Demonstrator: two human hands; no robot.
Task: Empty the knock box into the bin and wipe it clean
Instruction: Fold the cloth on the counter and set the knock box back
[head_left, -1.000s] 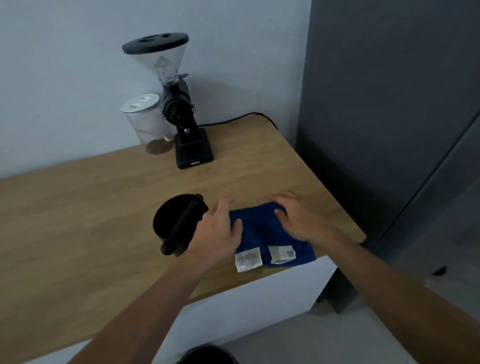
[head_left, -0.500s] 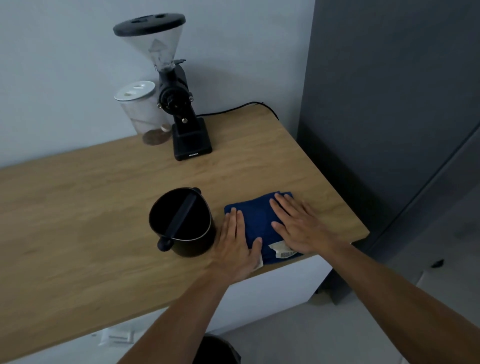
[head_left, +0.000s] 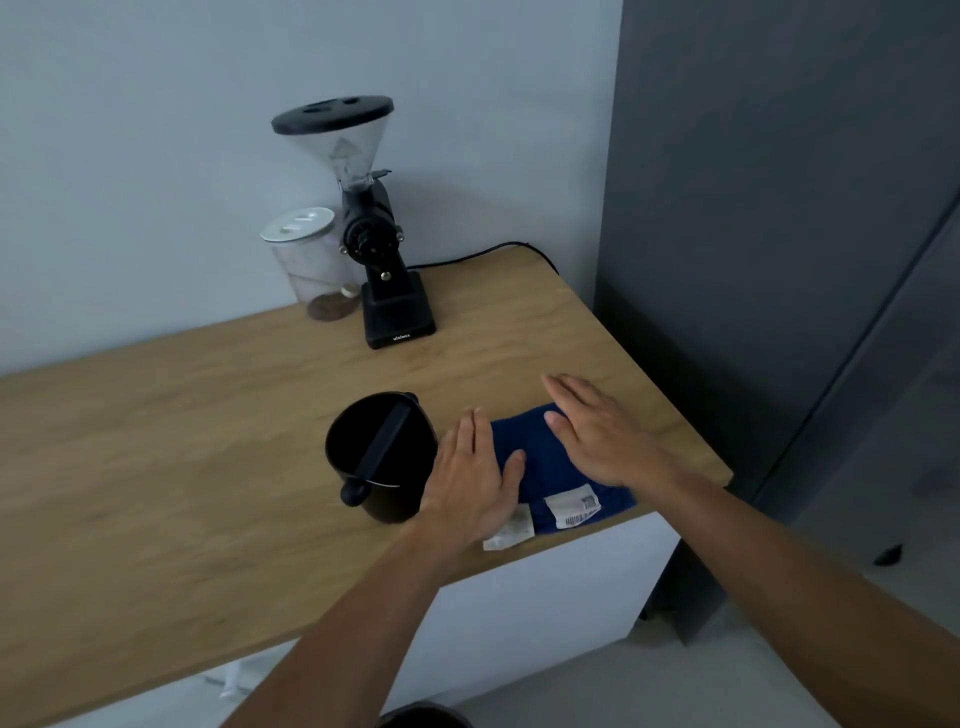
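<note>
The black knock box (head_left: 379, 457) stands upright on the wooden counter (head_left: 208, 467), its knock bar across the dark opening. Right of it lies a folded blue cloth (head_left: 540, 462) with white labels at its near edge. My left hand (head_left: 475, 480) rests flat on the cloth's left part, right beside the box. My right hand (head_left: 597, 431) lies flat with spread fingers over the cloth's right part. Neither hand grips anything. A dark bin rim (head_left: 421, 714) shows at the bottom edge, below the counter.
A black coffee grinder (head_left: 374, 244) with a clear hopper stands at the back by the wall, a lidded clear jar (head_left: 311, 260) beside it. Its cable (head_left: 498, 249) runs to the right corner. A dark grey cabinet (head_left: 779, 260) borders the counter's right end.
Both hands have flattened onto the cloth and slid over it; the right hand has moved toward its far right corner. The knock box has not moved.
</note>
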